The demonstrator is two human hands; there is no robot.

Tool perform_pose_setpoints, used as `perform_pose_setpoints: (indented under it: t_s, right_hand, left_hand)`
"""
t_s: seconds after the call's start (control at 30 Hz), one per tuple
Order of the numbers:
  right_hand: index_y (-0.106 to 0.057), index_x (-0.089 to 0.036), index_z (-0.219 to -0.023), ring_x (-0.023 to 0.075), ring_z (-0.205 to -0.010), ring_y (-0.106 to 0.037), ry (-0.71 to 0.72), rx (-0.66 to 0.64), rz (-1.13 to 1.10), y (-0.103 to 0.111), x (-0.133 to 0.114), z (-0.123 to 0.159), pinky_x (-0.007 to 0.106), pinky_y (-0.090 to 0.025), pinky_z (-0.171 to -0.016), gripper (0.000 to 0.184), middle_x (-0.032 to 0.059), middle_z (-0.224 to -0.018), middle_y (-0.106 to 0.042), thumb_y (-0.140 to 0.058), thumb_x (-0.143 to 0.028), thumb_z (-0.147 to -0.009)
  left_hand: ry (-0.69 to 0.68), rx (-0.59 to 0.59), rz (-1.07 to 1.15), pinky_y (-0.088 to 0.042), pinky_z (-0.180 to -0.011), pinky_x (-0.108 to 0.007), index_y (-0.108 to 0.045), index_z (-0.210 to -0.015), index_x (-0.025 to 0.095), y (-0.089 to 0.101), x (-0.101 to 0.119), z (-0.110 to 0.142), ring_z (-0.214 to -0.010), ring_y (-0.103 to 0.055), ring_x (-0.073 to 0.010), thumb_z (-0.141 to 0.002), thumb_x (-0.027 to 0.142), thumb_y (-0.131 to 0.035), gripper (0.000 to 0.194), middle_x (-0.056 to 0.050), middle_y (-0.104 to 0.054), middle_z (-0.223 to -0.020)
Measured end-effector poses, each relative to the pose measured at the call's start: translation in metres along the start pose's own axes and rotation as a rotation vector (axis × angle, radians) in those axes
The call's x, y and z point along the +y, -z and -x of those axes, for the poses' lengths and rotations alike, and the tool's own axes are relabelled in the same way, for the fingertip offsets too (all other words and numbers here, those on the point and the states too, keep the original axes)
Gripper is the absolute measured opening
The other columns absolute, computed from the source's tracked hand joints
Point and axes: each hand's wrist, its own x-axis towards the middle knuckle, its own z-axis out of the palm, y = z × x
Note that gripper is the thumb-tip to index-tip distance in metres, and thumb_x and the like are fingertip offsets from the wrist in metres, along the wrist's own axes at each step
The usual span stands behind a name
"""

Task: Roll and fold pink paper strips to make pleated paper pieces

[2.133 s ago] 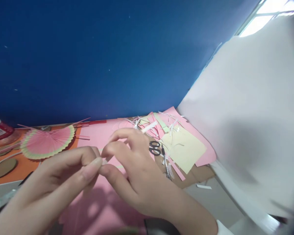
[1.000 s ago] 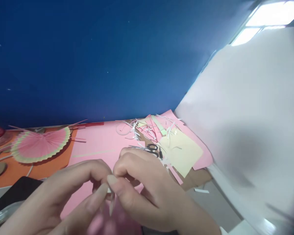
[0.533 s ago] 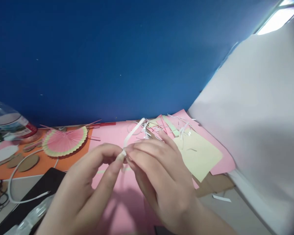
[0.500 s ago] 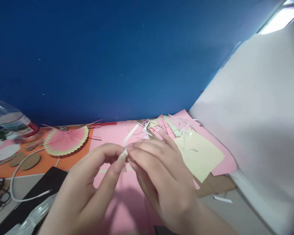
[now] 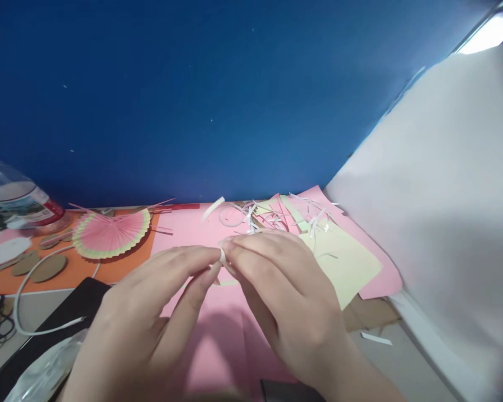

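Between my two hands is a narrow white paper strip [image 5: 222, 256], a small curled part of it showing at the fingertips. A loose end of white strip sticks up behind the fingers, blurred. My left hand [image 5: 151, 312] pinches the strip between thumb and forefinger. My right hand [image 5: 289, 290] is closed on it from the other side, its fingertips touching those of the left. Most of the strip is hidden by the fingers. Below both hands lies a pink paper sheet [image 5: 218, 335].
On the left, a pleated pink and yellow paper fan [image 5: 111, 234] rests on orange paper [image 5: 126, 272], near a plastic bottle [image 5: 29, 201], cardboard discs [image 5: 49, 269] and a white cable [image 5: 20, 312]. Paper scraps [image 5: 272, 215] and a pale yellow sheet [image 5: 352, 265] lie at right.
The hands have shifted slightly, and the curled part between the fingertips has turned. The strip's loose end now points further up and left. The view has tilted a little.
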Motion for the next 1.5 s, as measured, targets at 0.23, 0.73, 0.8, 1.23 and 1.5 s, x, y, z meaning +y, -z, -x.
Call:
perform_pose_setpoints:
  t_s: [0.23,0.73,0.8,1.23,1.5]
  right_hand:
    - [-0.061,-0.009,-0.101,0.0173,-0.092,-0.061,0.038,-0.04,0.056,0.0,0.003,0.0,0.034,-0.048,-0.082,0.018,0.0086,-0.097,-0.069,-0.049,-0.008,-0.087]
    - [-0.059,-0.006,-0.105,0.0168,-0.098,-0.057,-0.018,-0.138,-0.079,0.0,0.004,0.002,0.032,-0.045,-0.087,0.022,0.0082,-0.104,-0.065,-0.048,-0.004,-0.086]
    - [-0.06,-0.008,-0.102,0.0149,-0.099,-0.056,-0.062,-0.183,-0.162,0.001,0.005,0.0,0.029,-0.043,-0.089,0.019,0.006,-0.104,-0.065,-0.048,-0.007,-0.087]
    - [-0.063,-0.025,-0.1,0.0056,-0.088,-0.059,-0.475,-0.358,-0.607,0.009,0.003,-0.004,0.017,-0.043,-0.078,0.02,-0.0083,-0.097,-0.067,-0.046,-0.019,-0.092]
    - [-0.061,-0.023,-0.091,0.0083,-0.081,-0.058,-0.494,-0.361,-0.529,0.008,0.003,-0.004,0.022,-0.043,-0.072,0.016,-0.006,-0.084,-0.064,-0.045,-0.022,-0.092]
  left_hand:
    - [-0.055,0.019,-0.1,-0.046,-0.074,-0.014,-0.057,-0.098,0.029,0.0,-0.004,-0.001,-0.076,-0.065,-0.0101,-0.085,0.026,-0.05,0.015,0.007,-0.07,-0.092]
    - [-0.002,-0.028,-0.015,-0.042,-0.068,-0.015,-0.056,-0.089,0.026,-0.001,0.0,-0.007,-0.067,-0.059,-0.0082,-0.086,0.028,-0.05,0.007,0.008,-0.064,-0.079]
    - [0.026,-0.066,0.018,-0.041,-0.066,-0.015,-0.053,-0.086,0.026,-0.001,0.002,-0.007,-0.067,-0.057,-0.0071,-0.086,0.026,-0.049,0.004,0.009,-0.061,-0.076]
    - [-0.038,-0.069,0.006,-0.038,-0.058,-0.022,-0.046,-0.077,0.023,-0.002,0.005,-0.009,-0.062,-0.049,-0.0095,-0.082,0.015,-0.047,0.009,0.006,-0.051,-0.067]
    - [-0.065,-0.07,0.015,-0.037,-0.058,-0.025,-0.045,-0.078,0.022,-0.004,0.003,-0.007,-0.062,-0.047,-0.0113,-0.082,0.016,-0.048,0.008,0.005,-0.049,-0.067]
